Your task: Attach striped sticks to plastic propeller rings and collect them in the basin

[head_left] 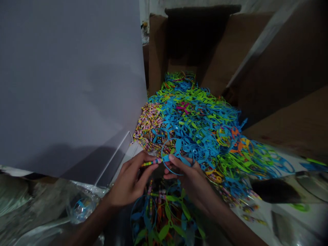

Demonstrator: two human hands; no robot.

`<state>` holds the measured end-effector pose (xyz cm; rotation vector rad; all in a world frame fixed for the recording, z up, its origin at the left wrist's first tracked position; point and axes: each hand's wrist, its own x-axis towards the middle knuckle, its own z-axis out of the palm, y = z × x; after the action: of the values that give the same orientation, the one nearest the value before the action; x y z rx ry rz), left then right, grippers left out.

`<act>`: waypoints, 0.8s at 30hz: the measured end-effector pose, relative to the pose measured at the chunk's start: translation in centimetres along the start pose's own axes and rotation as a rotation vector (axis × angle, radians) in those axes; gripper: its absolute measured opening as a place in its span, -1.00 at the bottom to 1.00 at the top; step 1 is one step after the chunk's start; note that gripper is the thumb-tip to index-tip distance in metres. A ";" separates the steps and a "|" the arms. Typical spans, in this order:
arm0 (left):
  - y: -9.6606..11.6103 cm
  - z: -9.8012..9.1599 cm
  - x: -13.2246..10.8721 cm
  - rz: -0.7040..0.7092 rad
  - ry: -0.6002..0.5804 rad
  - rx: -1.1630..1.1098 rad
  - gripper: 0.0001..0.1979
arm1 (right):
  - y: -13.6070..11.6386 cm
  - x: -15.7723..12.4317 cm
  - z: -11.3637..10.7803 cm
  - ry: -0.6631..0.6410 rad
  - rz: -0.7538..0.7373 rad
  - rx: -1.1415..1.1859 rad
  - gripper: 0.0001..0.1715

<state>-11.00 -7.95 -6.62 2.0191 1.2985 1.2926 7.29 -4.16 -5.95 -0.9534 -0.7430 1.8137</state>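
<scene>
Left hand pinching striped stick, right hand — blue propeller ring

white work surface | heap of blue-green plastic spinner rotors | striped beaded sticks

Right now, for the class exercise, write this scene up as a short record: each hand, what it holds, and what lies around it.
Left hand: grips a striped plastic stick
Right hand: grips a blue ring propeller, its hub at the stick's end
Beside hands: heap of blue and green plastic propellers, with loose striped sticks
Below hands: green propellers on sticks
Rest: cardboard box, plastic bag
</scene>
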 end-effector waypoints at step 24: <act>-1.2 0.7 0.0 0.419 0.103 0.225 -0.70 | -0.5 -0.3 0.0 -0.142 0.055 -0.031 -0.70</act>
<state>-10.96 -7.23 -7.85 2.5121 1.1444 1.5023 7.58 -4.27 -5.45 -0.8793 -0.8421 1.9381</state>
